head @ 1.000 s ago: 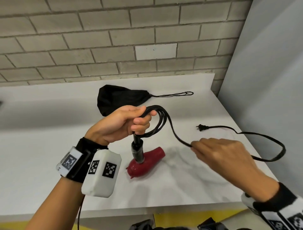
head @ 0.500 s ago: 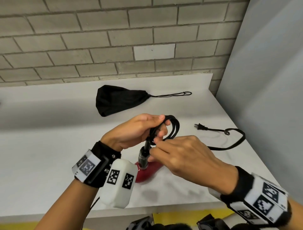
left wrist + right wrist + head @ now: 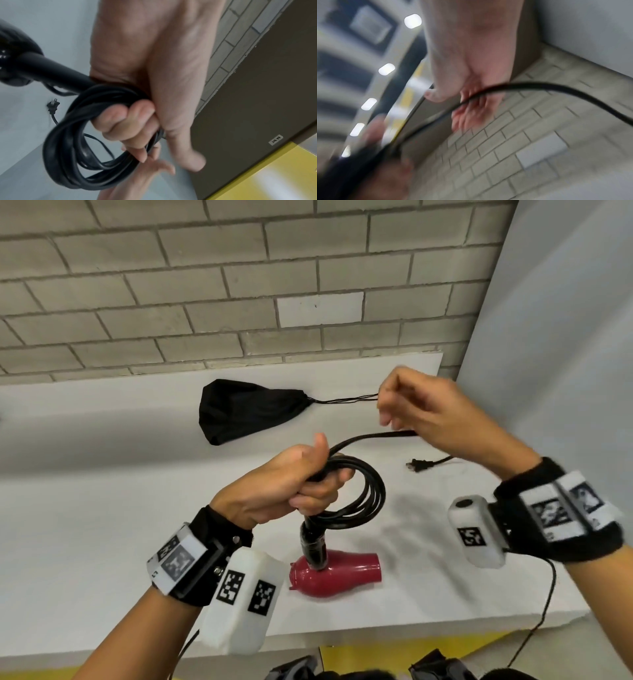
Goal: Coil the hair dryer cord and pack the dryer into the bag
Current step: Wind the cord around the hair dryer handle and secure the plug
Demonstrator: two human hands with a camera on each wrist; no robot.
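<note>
Nearest the camera, the left hand [image 3: 284,491] is curled into a fist around several loops of the black cord [image 3: 363,494], thumb pointing up; the left wrist view shows the fingers [image 3: 123,121] wrapped through the coil [image 3: 68,146] and gripping it tightly. From under this hand the black handle [image 3: 313,546] runs down to the red hair dryer [image 3: 337,575], whose body rests on its side on the white tabletop [image 3: 85,525] with the nozzle pointing to the right.

One free strand of cord leaves the top of the coil and runs right to the right hand [image 3: 435,412], which is raised above the tabletop, a little farther back than the left. Its fingers are bent and motion-blurred; the right wrist view shows the cord [image 3: 530,84] crossing its fingers [image 3: 471,108], but whether they grip the cord or only guide it cannot be told.

Beyond the coil, the plug [image 3: 419,465] lies flat on the tabletop below the right hand, its lead disappearing behind that forearm.

Farther back, the black drawstring bag [image 3: 246,409] lies crumpled on the tabletop, well apart from the dryer, with its thin strings [image 3: 346,399] stretched out to the right towards the raised hand. Behind everything stands a grey brick wall [image 3: 205,285].
</note>
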